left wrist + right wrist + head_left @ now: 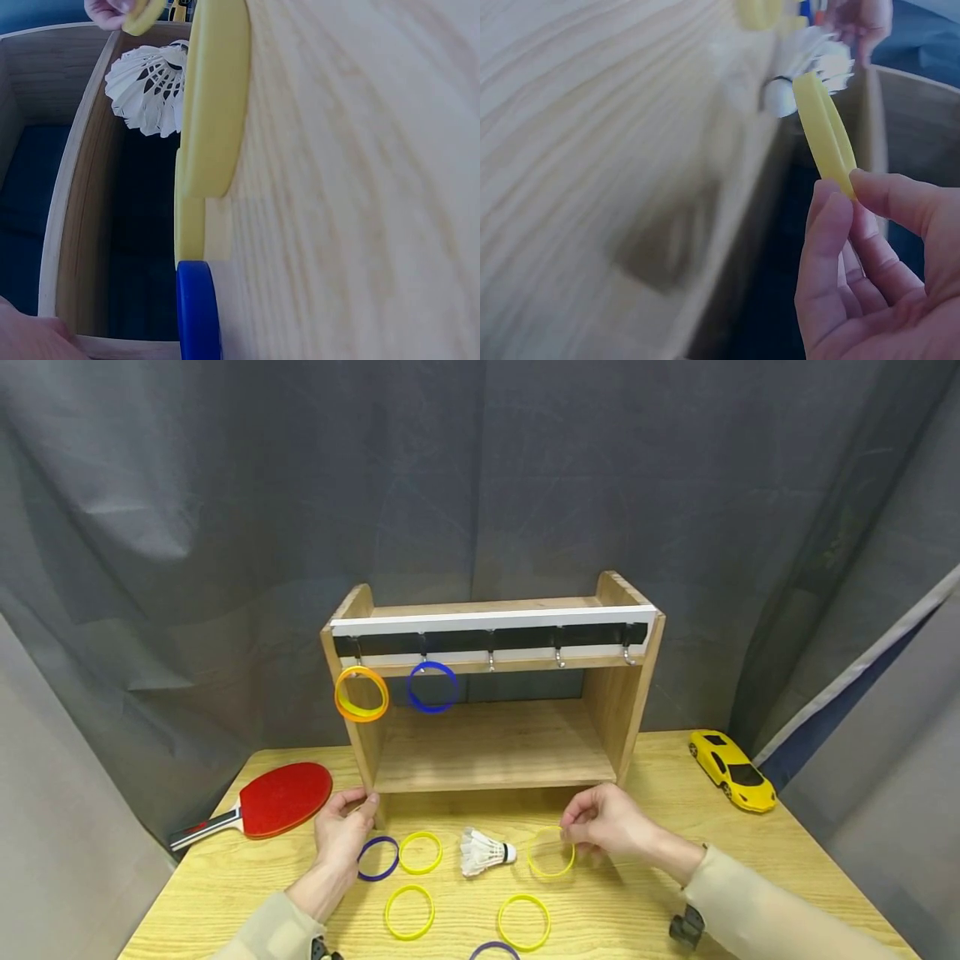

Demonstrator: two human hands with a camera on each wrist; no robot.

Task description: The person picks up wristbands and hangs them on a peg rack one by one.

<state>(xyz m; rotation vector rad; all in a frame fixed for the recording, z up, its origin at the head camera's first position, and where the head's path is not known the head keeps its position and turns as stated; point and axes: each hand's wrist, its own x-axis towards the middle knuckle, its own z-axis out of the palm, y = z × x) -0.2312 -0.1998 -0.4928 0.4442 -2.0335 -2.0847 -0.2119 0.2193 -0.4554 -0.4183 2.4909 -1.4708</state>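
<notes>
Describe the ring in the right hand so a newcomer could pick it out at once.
Find the wooden shelf with the row of hooks, then look down in front of its right half. There, right of the white shuttlecock, the right hand pinches a thin yellow ring. The yellow rings nearby lie loose on the table; only this one is held.

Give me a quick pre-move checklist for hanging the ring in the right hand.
1. Right hand pinching a yellow ring: ok.
2. Left hand at the rack's lower left corner: ok.
3. Left hand's hold firm enough: cannot tell.
4. Middle hook bare: ok.
5. Blue ring hanging at the second hook from the left: ok.
6. Yellow ring lined up with a hook: not ok, it is well below the hooks.
</notes>
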